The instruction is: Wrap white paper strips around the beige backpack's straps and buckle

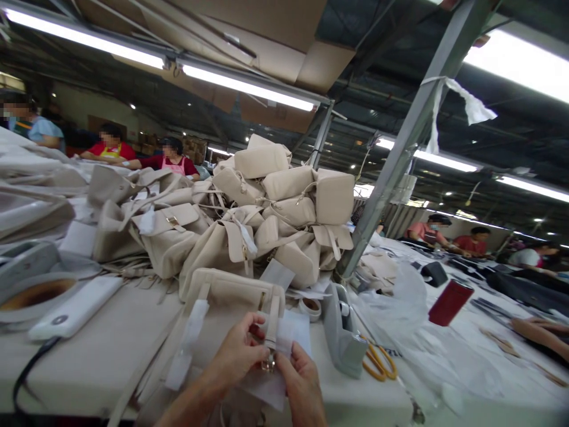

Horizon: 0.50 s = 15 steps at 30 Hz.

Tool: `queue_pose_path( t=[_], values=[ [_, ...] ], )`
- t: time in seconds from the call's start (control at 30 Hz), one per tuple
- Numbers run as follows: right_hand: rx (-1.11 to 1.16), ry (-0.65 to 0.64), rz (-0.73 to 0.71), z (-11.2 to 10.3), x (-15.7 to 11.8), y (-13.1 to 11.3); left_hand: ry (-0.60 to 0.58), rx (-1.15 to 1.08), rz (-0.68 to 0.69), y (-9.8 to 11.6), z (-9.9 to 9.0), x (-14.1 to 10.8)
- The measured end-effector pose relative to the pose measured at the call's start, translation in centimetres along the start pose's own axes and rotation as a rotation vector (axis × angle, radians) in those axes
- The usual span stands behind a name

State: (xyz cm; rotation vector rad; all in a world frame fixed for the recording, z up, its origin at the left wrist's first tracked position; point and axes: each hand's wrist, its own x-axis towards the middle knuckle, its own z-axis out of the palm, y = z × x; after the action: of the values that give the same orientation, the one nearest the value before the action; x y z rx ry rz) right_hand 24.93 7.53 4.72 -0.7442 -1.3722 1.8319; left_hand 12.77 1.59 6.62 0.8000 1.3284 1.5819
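A beige bag [226,296] lies in front of me at the table's near edge. Over its right side runs a beige strap [275,308] that ends in a gold-coloured buckle [268,362]. My left hand [242,350] pinches the strap just above the buckle, thumb and fingers closed. From the right, my right hand [300,376] grips the buckle's edge with thumb and finger. White wrapping tissue [287,332] lies under and beside the strap. Another white wrap [189,338] covers the bag's left strap.
A pile of beige bags [267,207] rises behind. Rightward stand a grey tape dispenser [342,332], yellow-handled scissors [380,362], a tape roll [310,308] and a dark red box [450,302]. A white corded device [75,311] lies left. A metal post [400,142] slants upward; several people work farther off.
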Motion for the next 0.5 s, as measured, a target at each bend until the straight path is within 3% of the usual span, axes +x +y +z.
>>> queue_pose_path(
  t=[0.23, 0.5],
  values=[
    [0.011, 0.01, 0.032, 0.2, -0.3, 0.3, 0.08, 0.137, 0.064, -1.4, -0.1, -0.1],
    [0.106, -0.049, 0.036, -0.1, -0.1, 0.7, 0.115, 0.196, 0.156, -1.4, -0.5, -1.2]
  ],
)
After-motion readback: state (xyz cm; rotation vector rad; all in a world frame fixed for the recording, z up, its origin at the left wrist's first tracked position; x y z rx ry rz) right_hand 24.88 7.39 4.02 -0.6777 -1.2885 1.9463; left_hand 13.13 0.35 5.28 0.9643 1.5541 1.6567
